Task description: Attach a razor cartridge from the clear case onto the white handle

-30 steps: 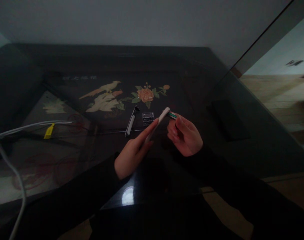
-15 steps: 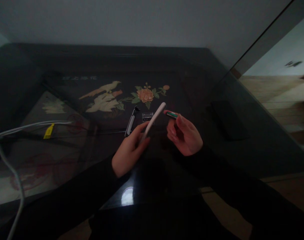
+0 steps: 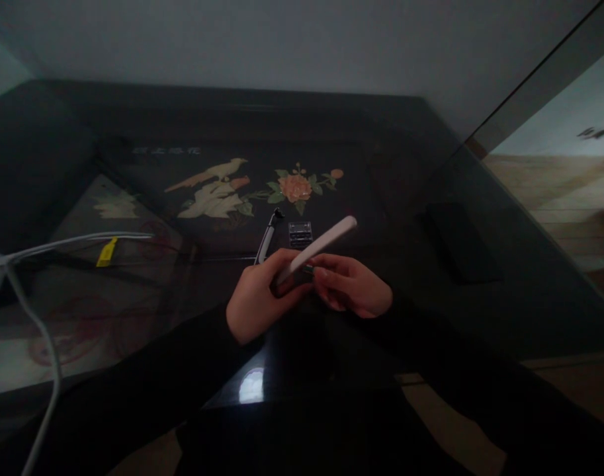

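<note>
My left hand (image 3: 259, 297) is closed around a slim, slightly curved white handle (image 3: 327, 241), whose rounded free end points up and to the right. Its lower end is hidden in my palm. Between the fingertips of my right hand (image 3: 356, 284) is a small dark piece with a green strip (image 3: 308, 269), like a razor cartridge, mostly covered by the fingers. Both hands meet at the lower part of the white handle; whether the piece touches it I cannot tell. Just beyond lie a grey-and-black razor handle (image 3: 266, 241) and a small clear-and-black cartridge case (image 3: 300, 233).
The glass tabletop (image 3: 381, 344) covers a picture of birds and a flower (image 3: 295, 188). A dark flat object (image 3: 461, 241) lies at the right. At the left run white cables (image 3: 48, 337) with a yellow tag (image 3: 107, 252). A wall (image 3: 232, 43) stands behind the table.
My right hand has moved left and down, bringing the small piece against or close to my left hand. The white handle now leans further to the right.
</note>
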The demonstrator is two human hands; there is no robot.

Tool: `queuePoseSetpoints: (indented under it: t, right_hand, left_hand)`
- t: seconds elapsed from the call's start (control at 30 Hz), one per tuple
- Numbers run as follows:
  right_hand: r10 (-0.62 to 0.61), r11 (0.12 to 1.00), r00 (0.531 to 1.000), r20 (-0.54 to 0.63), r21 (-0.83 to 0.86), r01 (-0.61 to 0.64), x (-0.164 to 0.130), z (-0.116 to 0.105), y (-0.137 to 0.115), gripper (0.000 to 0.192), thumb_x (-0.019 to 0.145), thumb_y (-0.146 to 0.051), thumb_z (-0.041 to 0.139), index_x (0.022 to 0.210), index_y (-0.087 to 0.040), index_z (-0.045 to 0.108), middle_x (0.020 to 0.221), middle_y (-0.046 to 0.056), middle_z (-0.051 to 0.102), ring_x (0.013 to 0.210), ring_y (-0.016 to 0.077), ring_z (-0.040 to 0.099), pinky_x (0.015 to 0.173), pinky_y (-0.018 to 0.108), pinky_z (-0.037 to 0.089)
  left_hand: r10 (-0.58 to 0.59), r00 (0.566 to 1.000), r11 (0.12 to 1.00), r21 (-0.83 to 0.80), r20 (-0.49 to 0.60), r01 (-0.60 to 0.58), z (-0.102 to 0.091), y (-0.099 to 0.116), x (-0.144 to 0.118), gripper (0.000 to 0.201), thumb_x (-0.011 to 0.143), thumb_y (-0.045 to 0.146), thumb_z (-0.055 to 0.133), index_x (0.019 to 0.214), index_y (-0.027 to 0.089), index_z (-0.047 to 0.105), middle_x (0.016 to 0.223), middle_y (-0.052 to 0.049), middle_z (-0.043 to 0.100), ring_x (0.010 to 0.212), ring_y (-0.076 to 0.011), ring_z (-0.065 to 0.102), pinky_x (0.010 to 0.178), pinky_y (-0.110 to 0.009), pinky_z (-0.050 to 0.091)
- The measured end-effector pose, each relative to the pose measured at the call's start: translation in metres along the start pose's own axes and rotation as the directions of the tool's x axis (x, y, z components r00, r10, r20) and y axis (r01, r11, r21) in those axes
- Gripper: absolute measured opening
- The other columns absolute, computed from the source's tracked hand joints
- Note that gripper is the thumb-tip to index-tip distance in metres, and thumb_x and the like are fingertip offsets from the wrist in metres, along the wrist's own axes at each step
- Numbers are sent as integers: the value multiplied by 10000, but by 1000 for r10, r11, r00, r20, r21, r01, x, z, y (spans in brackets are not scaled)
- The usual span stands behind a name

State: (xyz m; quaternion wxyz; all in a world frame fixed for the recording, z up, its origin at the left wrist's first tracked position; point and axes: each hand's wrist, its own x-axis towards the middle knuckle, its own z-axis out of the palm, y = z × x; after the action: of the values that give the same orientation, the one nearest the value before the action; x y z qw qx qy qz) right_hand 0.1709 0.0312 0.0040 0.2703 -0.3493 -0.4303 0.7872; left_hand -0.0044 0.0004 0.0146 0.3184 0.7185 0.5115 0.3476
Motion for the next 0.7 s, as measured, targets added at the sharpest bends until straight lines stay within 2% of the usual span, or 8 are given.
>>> queuePoseSetpoints:
  t: [0.1,0.3,0.53,0.7]
  right_hand:
    - [16,998,999,32,-59,-14,1,0,3,492,655,-548,737,872,-151,545,459,-92,531,317,36,416,301,147,256]
    - [6,993,999,46,-114,0,1,1,5,506,672,-592,701,858,-161,513,472,-91,538,320,40,431,298,148,272]
    - [-7,991,998,69,-131,16,0,1,4,480,698,-582,687,855,-173,491,479,-92,544,335,41,449,321,145,315]
    - [-46,994,998,41,-96,49,1,0,6,436,700,-467,737,914,-171,499,505,-95,553,346,38,450,326,142,328]
  left_hand:
    - [27,1000,998,63,10,-27,1,-1,-1,227,741,191,649,967,176,637,517,99,453,453,-65,424,504,-174,383]
    - [88,996,987,134,-8,-86,0,-4,0,154,776,183,600,915,174,667,644,51,620,536,-82,525,580,-186,436]
    - [122,992,978,174,-12,-119,1,-7,1,166,761,161,620,922,157,661,665,32,624,563,-95,537,579,-202,445]
    - [115,993,980,164,-16,-111,1,-8,2,193,762,169,625,954,170,645,691,27,629,586,-98,550,582,-211,453]
